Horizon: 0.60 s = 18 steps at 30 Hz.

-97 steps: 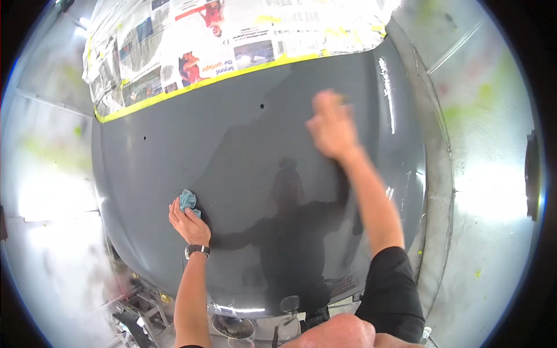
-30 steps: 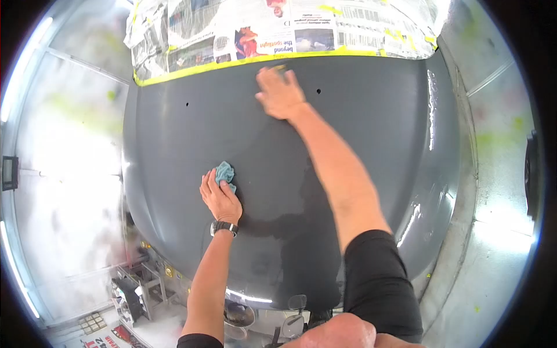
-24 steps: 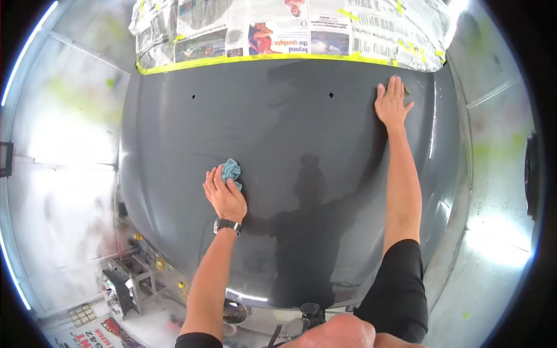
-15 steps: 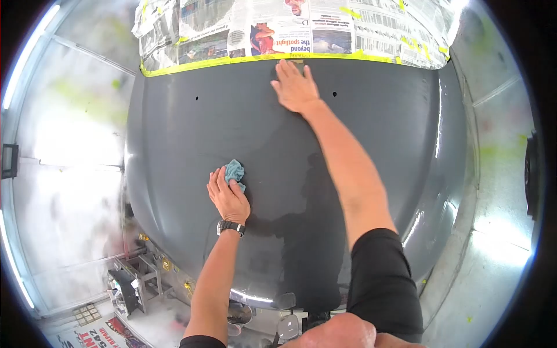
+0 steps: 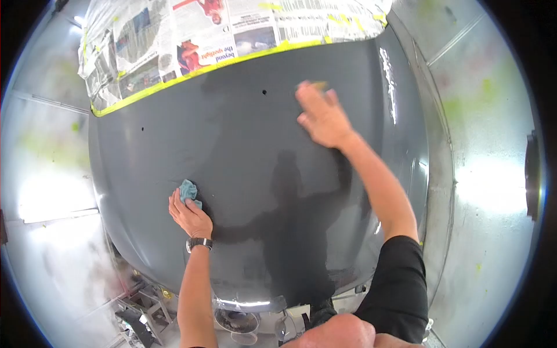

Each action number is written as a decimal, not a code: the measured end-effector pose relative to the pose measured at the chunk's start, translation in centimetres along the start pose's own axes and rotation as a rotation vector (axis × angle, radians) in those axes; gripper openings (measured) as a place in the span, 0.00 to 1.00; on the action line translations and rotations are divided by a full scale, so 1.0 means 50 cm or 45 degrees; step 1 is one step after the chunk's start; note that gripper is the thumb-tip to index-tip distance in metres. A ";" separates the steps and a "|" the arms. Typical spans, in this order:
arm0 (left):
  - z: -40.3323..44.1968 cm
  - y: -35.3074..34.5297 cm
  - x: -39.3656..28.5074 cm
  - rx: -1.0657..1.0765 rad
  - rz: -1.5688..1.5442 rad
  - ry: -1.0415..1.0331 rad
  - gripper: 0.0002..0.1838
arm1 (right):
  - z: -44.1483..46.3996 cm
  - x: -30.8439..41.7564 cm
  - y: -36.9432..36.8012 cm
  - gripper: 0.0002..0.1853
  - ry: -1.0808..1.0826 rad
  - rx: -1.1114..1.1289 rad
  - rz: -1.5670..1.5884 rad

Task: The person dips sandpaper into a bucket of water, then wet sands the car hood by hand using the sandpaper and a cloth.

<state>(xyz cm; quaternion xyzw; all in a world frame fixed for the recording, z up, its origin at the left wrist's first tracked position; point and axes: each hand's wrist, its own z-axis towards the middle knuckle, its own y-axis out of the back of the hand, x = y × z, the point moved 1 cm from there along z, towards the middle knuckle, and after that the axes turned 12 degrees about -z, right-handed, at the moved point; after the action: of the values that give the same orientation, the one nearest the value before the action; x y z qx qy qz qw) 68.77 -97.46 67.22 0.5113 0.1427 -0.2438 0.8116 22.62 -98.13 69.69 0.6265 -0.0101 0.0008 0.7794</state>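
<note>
swept rightward since the frame before, the right hand (image 5: pixel 326 122) has gone from close by the taped edge to the other side of the larger hole (image 5: pixel 264 92), which now lies to the left of its fingertips; the left hand (image 5: pixel 191 219) keeps much the same place on the grey hood (image 5: pixel 145 174), which looks more aslant than it did.

nearest, well behind the right fingers, comes a black sleeve (image 5: pixel 394 284). behind the left fingers a dark-strapped watch (image 5: pixel 199 245) rings the wrist. those fingers lie close together, and a crumpled blue cloth (image 5: pixel 188 190) is tucked between them and the thumb, just right of the index finger, resting on the hood. to the right of the left fingers, the glossy surface mirrors a dark reflection (image 5: pixel 290 226) of a person.

farther out, the right fingers are blurred, palm down and partly apart, over a thin yellowish piece (image 5: pixel 320 85) that peeps out at the fingertips; whether they clamp it, i cannot tell. ahead of the left fingertips, and to their left, is a smaller hole (image 5: pixel 143 129). beyond both sets of fingers, yellow tape (image 5: pixel 145 93) edges some newspaper (image 5: pixel 249 20). well off to the right of the right fingers stands a pale, colour-smudged wall (image 5: pixel 481 133).
</note>
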 end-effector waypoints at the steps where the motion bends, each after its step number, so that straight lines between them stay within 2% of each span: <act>1: -0.003 -0.002 0.004 0.005 0.004 -0.012 0.24 | -0.006 -0.078 0.001 0.36 -0.247 0.051 -0.083; 2: -0.004 -0.003 0.008 0.006 0.006 -0.022 0.24 | -0.014 -0.174 -0.010 0.37 -0.489 0.100 -0.172; 4: 0.003 -0.009 0.016 -0.009 0.011 -0.040 0.24 | -0.044 -0.312 -0.025 0.37 -0.715 0.026 -0.235; 5: 0.002 -0.007 0.018 -0.006 0.015 -0.041 0.24 | -0.064 -0.297 -0.029 0.37 -0.673 0.027 -0.269; 7: -0.002 -0.006 0.013 -0.004 0.004 -0.029 0.24 | -0.116 -0.231 -0.028 0.37 -0.580 0.013 -0.356; 9: 0.001 -0.002 0.008 0.008 -0.010 -0.018 0.24 | -0.242 -0.107 0.004 0.37 -0.473 0.010 -0.293; 13: 0.001 -0.002 0.001 -0.005 -0.028 0.031 0.29 | -0.538 0.125 0.048 0.40 -0.378 0.280 -0.112; 16: 0.002 -0.001 0.004 0.002 -0.015 0.023 0.34 | -0.426 0.099 0.059 0.39 -0.365 0.265 -0.194; 17: 0.002 0.001 0.005 0.003 -0.017 0.012 0.34 | -0.335 0.070 0.025 0.37 -0.365 -0.012 -0.131; 18: 0.003 0.004 0.003 -0.002 -0.024 0.002 0.34 | -0.220 0.045 -0.004 0.36 -0.370 -0.111 -0.118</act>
<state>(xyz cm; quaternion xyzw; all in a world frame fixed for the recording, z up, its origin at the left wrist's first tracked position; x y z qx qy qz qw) 69.00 -97.55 67.37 0.5093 0.1484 -0.2511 0.8097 25.02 -87.45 67.17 0.5855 -0.0938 -0.1263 0.7952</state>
